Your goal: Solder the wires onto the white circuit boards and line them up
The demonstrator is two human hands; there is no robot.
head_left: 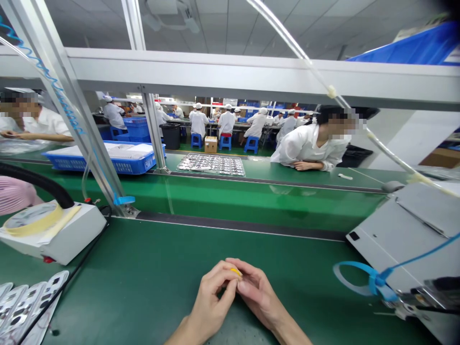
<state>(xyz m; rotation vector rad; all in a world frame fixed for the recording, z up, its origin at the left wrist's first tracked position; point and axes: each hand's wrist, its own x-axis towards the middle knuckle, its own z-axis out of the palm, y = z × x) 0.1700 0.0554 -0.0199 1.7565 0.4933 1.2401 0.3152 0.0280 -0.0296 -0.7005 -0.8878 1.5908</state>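
Note:
My left hand [212,299] and my right hand [257,292] meet low in the middle of the view, just above the green bench mat [143,282]. Their fingertips are pinched together around a small yellow piece [235,271], most of which is hidden between the fingers. Both hands have curled, closed fingers.
A white box-shaped device [53,235] with a black hose stands at the left, with metal part trays [25,302] below it. A grey machine [406,230] and a blue strap [362,280] sit at the right. A conveyor belt [251,201] runs beyond, carrying a tray of parts [212,164] and a blue crate [108,158]. Workers in white sit opposite.

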